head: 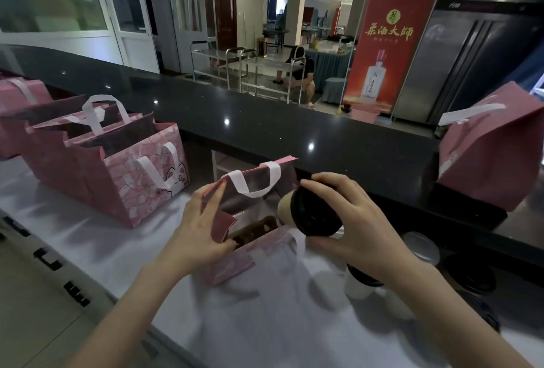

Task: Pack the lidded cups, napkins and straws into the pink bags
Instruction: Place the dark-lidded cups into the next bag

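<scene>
A small pink bag (259, 250) with white handles stands open on the white work surface in front of me. My left hand (200, 220) grips its left rim and holds the mouth apart. A brown cardboard cup holder (256, 231) shows inside. My right hand (350, 214) holds a tan paper cup with a black lid (309, 211), tipped on its side with the lid facing me, just above the bag's right edge. More lidded cups (362, 279) stand on the surface to the right, partly behind my right forearm.
A larger open pink bag (141, 179) with a cat print stands to the left, another pink bag (17, 108) behind it. A folded pink bag (494, 156) lies on the raised black counter (265, 120) at right. A person crouches by metal trolleys beyond.
</scene>
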The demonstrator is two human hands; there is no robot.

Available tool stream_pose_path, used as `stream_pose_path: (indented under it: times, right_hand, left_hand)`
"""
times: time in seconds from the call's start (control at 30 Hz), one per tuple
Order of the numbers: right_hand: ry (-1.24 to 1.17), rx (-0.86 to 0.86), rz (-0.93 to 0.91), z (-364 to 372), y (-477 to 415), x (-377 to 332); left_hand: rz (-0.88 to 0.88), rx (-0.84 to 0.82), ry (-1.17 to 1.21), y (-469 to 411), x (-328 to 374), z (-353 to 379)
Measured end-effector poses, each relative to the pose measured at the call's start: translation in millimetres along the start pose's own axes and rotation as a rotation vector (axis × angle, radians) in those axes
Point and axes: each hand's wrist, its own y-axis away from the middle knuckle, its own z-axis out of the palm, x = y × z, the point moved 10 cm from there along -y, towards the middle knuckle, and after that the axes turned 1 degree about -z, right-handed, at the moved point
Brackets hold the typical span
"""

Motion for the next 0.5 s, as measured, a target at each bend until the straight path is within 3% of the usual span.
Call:
stream_pose_path:
  times: [0.5]
  right_hand:
    - [-0.207, -0.521, 0.082, 154, -56, -10]
  left_hand:
    - [0.08, -0.054, 0.082, 0, 0, -2]
